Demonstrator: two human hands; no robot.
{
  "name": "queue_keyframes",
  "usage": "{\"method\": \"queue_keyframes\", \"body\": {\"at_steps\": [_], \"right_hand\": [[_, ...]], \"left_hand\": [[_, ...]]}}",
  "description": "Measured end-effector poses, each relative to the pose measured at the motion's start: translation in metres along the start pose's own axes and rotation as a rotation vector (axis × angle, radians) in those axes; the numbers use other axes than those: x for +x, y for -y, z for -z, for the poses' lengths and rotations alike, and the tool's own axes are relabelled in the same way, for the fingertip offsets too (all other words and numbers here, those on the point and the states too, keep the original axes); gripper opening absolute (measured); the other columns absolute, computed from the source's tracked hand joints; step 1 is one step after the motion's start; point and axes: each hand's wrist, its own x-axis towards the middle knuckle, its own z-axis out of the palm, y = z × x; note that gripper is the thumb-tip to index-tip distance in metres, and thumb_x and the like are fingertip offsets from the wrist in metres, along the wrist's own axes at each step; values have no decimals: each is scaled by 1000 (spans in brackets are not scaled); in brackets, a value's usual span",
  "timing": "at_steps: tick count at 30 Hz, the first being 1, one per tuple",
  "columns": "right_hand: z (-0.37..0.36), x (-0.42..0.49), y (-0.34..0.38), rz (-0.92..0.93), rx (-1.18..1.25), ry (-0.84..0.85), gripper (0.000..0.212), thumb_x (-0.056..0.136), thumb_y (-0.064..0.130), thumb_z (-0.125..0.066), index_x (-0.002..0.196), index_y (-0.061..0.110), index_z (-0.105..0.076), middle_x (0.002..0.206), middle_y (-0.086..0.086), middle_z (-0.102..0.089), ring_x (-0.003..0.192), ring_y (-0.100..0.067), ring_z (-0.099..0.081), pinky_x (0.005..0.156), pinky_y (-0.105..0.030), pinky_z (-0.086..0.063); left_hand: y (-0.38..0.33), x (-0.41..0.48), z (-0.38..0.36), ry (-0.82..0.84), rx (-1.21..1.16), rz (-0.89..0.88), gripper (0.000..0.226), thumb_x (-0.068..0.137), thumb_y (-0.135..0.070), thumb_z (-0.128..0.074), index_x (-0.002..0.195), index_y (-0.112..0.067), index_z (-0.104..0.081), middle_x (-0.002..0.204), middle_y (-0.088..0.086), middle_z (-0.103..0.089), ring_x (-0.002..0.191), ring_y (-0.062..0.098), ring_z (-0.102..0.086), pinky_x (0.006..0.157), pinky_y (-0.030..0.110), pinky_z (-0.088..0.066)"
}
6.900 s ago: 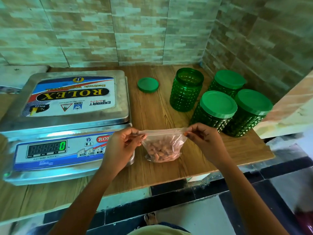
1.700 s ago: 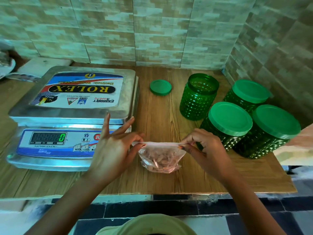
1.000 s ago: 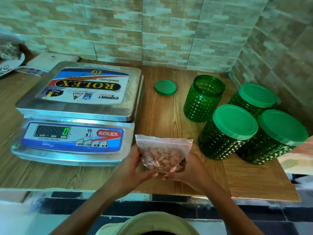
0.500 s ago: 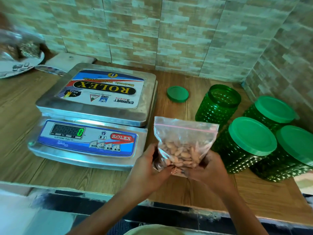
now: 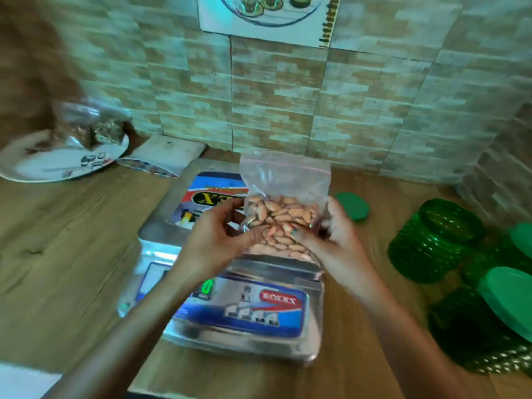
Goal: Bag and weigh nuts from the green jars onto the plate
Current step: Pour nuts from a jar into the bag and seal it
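Note:
A clear zip bag of almonds (image 5: 283, 197) is upright over the steel pan of the weighing scale (image 5: 172, 226). My left hand (image 5: 218, 237) grips its lower left side and my right hand (image 5: 331, 240) grips its lower right side. The bag's zip strip looks sealed. An open green jar (image 5: 434, 240) stands to the right, its lid (image 5: 352, 205) lying flat behind my right hand. Closed green jars (image 5: 489, 326) sit at the right edge. A white plate (image 5: 57, 165) at the far left carries filled bags. The scale display (image 5: 207, 286) shows a green digit.
The wooden counter (image 5: 72, 240) stretches left of the scale. A white board (image 5: 169, 151) lies behind the scale next to the plate. A tiled wall closes off the back and right side. A calendar hangs on the wall above.
Both hands lifted the sealed bag from the counter in front of the jars and carried it left over the scale's pan. The view has swung left, showing the plate.

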Motion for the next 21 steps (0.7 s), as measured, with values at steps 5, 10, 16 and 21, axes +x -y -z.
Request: {"method": "queue_keyframes", "body": {"at_steps": [5,10,16,21], "right_hand": [[-37,43,0,15,-190,-24,84,86,8,-65,147,29,-11,92,28,-59,91,1,-60,88,-26,-47],[-61,58,-3,-51,-390,-36,61,92,14,-57,144,32,-29,112,11,-55,92,-2,-56,81,-18,-44],[-66,56,-2,-26,-726,-141,38,90,25,-59,128,28,-56,120,3,-56,111,-13,-52,89,-22,-39],[-71,43,0,160,-882,-283,21,87,20,-64,107,19,-71,102,-1,-56,97,-22,-54,81,-28,-42]], "left_hand": [[20,45,40,78,91,-11,47,47,-58,-70,87,-35,-61,77,-7,-72,69,6,-61,69,34,-50],[39,66,56,123,224,28,44,55,-52,-75,93,-37,-60,88,-6,-71,83,15,-68,82,40,-53],[30,68,67,104,839,-69,49,76,-61,-60,114,-30,-57,96,-4,-68,92,18,-63,70,28,-46],[36,52,76,18,930,-363,57,79,-61,-42,125,-29,-54,112,-2,-60,99,24,-60,73,35,-53]]}}
